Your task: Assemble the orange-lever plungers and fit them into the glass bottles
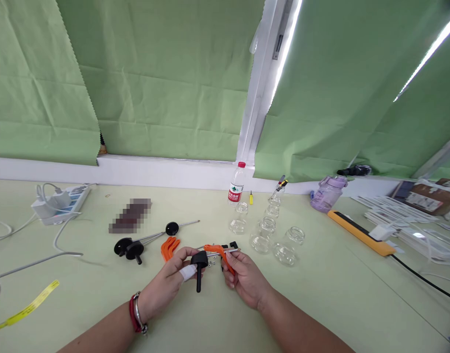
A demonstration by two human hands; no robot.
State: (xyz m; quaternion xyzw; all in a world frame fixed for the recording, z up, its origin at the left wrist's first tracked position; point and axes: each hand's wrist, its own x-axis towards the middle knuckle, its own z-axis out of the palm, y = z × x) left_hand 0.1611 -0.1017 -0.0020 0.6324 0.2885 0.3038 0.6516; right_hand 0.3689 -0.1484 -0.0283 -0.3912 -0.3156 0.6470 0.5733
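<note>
My left hand (169, 284), with a white bandage on one finger and bracelets at the wrist, pinches a black knob with a short stem (199, 267). My right hand (245, 277) is closed on an orange plastic bracket (219, 252) that has a thin metal rod through it. Both hands hold the parts together just above the table (81, 304). Small metal nuts (212, 263) lie under them. More orange brackets (169, 247) and black knobs on rods (131, 246) lie to the left of my hands.
Several clear glass jars (263, 235) stand right of centre, with a water bottle (237, 185) behind. A power strip (59, 201) with cables sits far left, a yellow tape (26, 309) near left. A purple jug (328, 192) and an orange bar (360, 234) are at right.
</note>
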